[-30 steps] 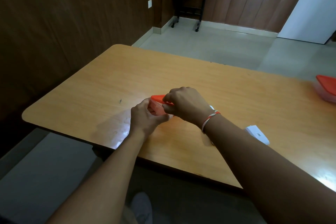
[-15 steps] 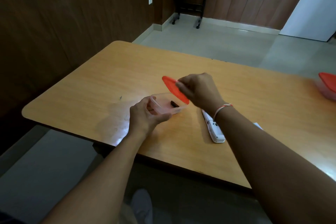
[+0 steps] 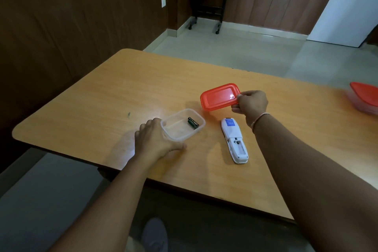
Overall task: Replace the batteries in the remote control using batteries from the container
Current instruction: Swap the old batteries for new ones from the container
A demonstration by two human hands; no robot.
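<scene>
Lid [image 3: 219, 97] carried rightward off container [image 3: 182, 124] | right hand [image 3: 252, 104] pinches lid | left hand [image 3: 156, 139] grips container | remote [image 3: 235, 141] between forearms

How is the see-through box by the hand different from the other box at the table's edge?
The clear plastic container is open, its orange lid held in the right hand; the far container has its orange lid on. The left hand holds the near one; nothing touches the far one. Both are clear plastic.
</scene>
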